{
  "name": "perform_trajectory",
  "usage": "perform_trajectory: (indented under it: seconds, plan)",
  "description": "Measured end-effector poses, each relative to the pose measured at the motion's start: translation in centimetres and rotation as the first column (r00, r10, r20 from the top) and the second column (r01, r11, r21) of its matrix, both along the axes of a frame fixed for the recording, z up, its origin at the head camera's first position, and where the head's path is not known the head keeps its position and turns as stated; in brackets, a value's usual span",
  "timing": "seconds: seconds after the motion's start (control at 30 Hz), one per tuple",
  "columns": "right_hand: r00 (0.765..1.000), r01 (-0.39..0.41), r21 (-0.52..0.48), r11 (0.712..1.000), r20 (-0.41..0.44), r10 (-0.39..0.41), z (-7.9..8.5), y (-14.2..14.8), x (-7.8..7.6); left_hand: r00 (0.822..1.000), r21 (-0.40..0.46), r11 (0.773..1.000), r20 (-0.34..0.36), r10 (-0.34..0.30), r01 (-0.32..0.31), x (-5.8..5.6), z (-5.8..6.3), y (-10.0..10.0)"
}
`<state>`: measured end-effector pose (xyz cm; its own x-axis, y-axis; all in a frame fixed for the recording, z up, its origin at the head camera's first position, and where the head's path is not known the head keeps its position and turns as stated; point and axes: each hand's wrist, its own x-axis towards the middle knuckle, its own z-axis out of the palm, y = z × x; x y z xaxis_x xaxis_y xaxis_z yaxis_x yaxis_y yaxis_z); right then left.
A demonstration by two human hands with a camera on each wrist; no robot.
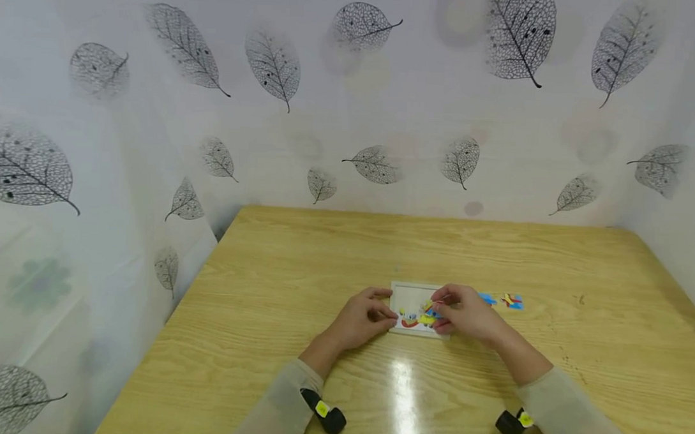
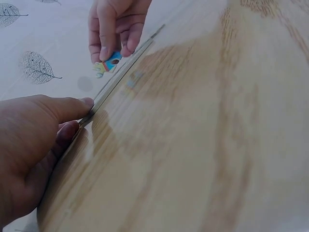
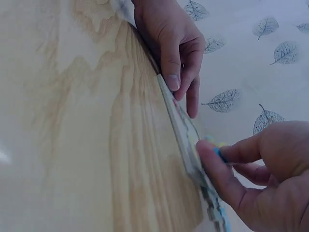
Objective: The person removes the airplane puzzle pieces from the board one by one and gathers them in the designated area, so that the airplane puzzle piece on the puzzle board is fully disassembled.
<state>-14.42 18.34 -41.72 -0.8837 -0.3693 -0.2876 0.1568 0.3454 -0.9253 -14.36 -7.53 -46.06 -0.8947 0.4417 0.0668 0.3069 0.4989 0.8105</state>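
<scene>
A shallow white-rimmed puzzle tray (image 1: pixel 416 286) lies flat on the table, with colourful printed pieces (image 1: pixel 409 320) along its lower part. At its left end my left hand (image 1: pixel 362 316) holds the rim, thumb near the lower corner and a finger near the upper one. My right hand (image 1: pixel 465 314) is over the tray's right part and pinches a small blue and yellow puzzle piece (image 2: pixel 112 62) between thumb and fingers. The piece is tilted just above the tray in the left wrist view. The right hand hides the tray's right end in the head view.
Right of the tray lie more loose puzzle pieces (image 1: pixel 512 301), blue, red and yellow. The wooden table (image 1: pixel 300 253) reaches back to a white leaf-print cloth (image 1: pixel 385 116), which also hangs at both sides. Black wrist cameras (image 1: pixel 331 421) sit at both sleeves.
</scene>
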Motion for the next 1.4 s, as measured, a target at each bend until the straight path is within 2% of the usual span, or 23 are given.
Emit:
perform_trajectory:
  seconds: [0.27,0.4,0.73,0.9,1.07,1.13,1.23,1.3,1.4]
  plan:
    - [0.999,0.004,-0.048,0.999,-0.038,-0.006,-0.4,2.3,0.4,1.0,-0.005,1.0,0.003,0.008,-0.008,-0.1,0.1,0.1]
    - [0.999,0.016,-0.064,0.998,-0.028,-0.018,-0.7,3.9,0.7,1.0,-0.006,1.0,0.005,0.012,-0.012,0.1,0.0,0.1]
    - [0.993,0.11,-0.075,0.991,-0.024,-0.112,-1.3,8.4,2.3,1.0,-0.006,1.0,0.013,0.002,-0.002,0.1,0.1,0.2]
    - [0.988,0.155,-0.087,0.984,-0.012,-0.156,-1.3,10.1,2.5,1.0,0.003,1.0,0.006,0.01,-0.01,-0.1,0.0,0.1]
    - [0.97,0.242,-0.101,0.965,0.024,-0.241,-1.2,12.4,2.4,1.0,0.013,1.0,0.003,0.008,-0.008,0.0,0.0,0.2]
    - [0.965,0.263,-0.083,0.961,0.034,-0.261,-1.1,13.2,2.4,1.0,0.016,1.0,0.002,0.01,-0.01,0.0,0.0,0.2]
    - [0.963,0.269,0.011,0.963,0.017,-0.269,-1.2,13.9,2.6,1.0,0.016,1.0,0.003,0.011,-0.011,0.0,0.0,0.2]
    - [0.963,0.269,0.092,0.959,-0.012,-0.269,-1.3,13.9,2.7,1.0,0.014,1.0,0.005,0.012,-0.012,0.0,-0.1,0.2]
    - [0.96,0.278,0.22,0.935,-0.088,-0.265,-1.2,13.7,2.8,1.0,0.01,1.0,0.001,0.015,-0.015,0.0,-0.1,0.2]
